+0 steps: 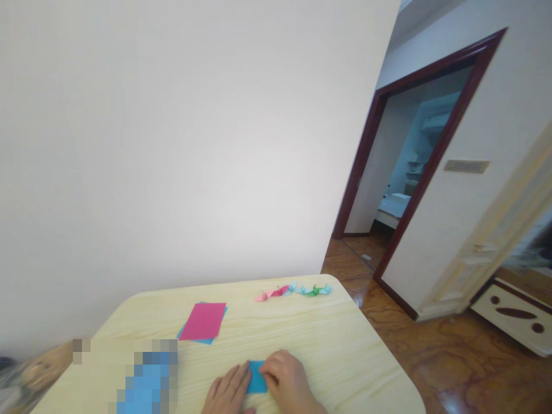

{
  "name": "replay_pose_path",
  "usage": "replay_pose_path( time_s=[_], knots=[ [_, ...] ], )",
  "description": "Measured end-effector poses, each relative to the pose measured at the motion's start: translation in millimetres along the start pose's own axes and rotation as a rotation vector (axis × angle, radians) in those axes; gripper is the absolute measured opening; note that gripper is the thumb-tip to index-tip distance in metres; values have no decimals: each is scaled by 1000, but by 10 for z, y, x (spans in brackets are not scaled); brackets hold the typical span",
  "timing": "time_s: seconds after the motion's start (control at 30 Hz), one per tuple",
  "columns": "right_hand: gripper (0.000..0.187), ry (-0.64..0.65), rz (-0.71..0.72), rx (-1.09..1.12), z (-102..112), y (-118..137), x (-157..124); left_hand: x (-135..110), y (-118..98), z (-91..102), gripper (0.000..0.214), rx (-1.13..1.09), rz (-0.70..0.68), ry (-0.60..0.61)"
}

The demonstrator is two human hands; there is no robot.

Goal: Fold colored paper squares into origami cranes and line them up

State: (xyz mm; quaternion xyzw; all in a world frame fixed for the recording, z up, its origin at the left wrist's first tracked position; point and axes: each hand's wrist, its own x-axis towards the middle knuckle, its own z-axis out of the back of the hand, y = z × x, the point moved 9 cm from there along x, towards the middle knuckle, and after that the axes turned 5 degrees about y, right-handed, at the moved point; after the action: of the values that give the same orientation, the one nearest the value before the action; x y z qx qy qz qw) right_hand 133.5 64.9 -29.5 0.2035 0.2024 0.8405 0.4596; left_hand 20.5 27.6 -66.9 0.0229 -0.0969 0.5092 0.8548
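A small piece of blue paper (256,377) lies folded on the pale wooden table (302,339), near its front edge. My left hand (227,391) presses against its left side, and my right hand (285,379) covers its right side with the fingertips. Farther back lies a pink paper sheet (202,321) on top of a blue paper sheet (206,341), whose edge shows at the lower side. A row of several small origami cranes (294,291) in pink, light blue and green stands near the far edge, well away from both hands.
The table's far side runs along a white wall (172,172), and its rounded right corner drops to a glossy brown floor (431,356). A blurred, pixelated patch (146,374) covers the table's near left. A dark-framed doorway (414,155) stands to the right.
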Motion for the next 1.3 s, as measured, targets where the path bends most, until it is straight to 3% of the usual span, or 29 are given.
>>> replay_pose_path(
  time_s=[0.2,0.67,0.83,0.97,1.3],
  knots=[
    [13,29,106,-86,-1,124,-25,-2,-39,62,50,-35,18,-4],
    [15,38,129,-108,22,96,-17,30,-26,186,54,-107,0,-67],
    [15,31,192,-168,-46,116,-11,78,-59,157,48,-21,-24,-98],
    [13,30,181,-213,-88,94,-16,89,-99,153,42,39,-46,-146],
    [7,36,126,-175,9,77,-52,48,-141,177,40,102,-74,-129]
  ],
)
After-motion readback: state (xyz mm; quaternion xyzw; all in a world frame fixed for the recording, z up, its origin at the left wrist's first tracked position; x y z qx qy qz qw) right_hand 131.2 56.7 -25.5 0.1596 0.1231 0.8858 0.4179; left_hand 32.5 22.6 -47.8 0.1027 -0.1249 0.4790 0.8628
